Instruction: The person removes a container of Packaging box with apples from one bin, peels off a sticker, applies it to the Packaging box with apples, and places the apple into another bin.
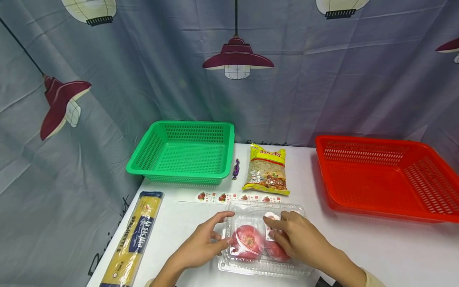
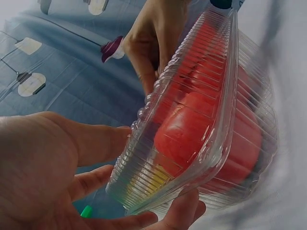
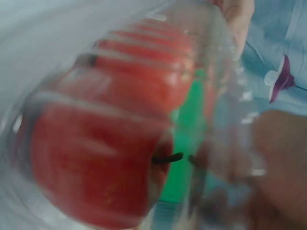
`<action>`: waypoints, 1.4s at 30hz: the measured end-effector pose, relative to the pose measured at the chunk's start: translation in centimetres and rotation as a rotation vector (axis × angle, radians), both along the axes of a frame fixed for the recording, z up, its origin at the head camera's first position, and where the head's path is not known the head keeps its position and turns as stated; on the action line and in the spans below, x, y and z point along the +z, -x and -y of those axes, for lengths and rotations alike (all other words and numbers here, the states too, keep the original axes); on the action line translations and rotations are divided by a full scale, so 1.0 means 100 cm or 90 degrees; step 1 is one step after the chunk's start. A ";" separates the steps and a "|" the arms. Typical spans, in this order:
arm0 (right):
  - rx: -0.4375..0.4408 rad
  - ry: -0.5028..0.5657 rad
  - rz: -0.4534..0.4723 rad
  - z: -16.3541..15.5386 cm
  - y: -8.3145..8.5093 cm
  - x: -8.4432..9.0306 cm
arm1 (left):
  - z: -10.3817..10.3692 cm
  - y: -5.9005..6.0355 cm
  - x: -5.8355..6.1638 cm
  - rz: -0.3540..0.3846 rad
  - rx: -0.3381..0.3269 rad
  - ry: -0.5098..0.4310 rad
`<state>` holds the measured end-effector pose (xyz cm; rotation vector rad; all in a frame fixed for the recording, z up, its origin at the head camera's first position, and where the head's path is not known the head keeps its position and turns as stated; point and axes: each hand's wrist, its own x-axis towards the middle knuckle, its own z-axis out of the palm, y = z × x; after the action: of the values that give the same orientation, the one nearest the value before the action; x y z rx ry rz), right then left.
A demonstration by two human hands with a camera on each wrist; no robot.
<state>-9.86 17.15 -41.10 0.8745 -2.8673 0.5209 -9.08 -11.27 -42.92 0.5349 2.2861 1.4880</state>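
Note:
A clear plastic clamshell box (image 1: 247,272) lies on the white table with red apples (image 1: 247,241) inside. My left hand (image 1: 201,244) is at its left side, thumb and index finger extended and touching its edge. In the left wrist view the other fingertips (image 2: 184,211) touch the lower rim. My right hand (image 1: 305,239) presses its extended index finger and thumb on a white fruit-printed label (image 1: 271,231) on the lid. The fingers partly hide this label. Behind the box lies a strip of similar stickers (image 1: 222,197). The right wrist view is blurred.
A green basket (image 1: 179,175) stands at the back left, a red basket (image 1: 376,213) at the right. Between them lie a yellow pasta bag (image 1: 267,169) and a purple-wrapped candy (image 1: 236,169). A spaghetti pack (image 1: 134,239) lies along the left edge.

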 end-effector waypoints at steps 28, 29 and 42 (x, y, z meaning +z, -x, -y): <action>-0.030 -0.113 -0.014 -0.027 -0.002 0.018 | 0.000 0.000 -0.002 0.036 0.013 -0.027; -0.028 -0.117 -0.023 -0.027 -0.001 0.017 | 0.001 0.000 -0.002 0.034 0.013 -0.026; -0.020 -0.184 0.024 -0.027 0.001 0.013 | 0.000 -0.002 0.000 0.039 0.000 -0.023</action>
<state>-9.96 19.82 -39.84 0.8619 -3.0341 0.1212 -8.85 -11.27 -42.96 0.4933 2.2165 1.5268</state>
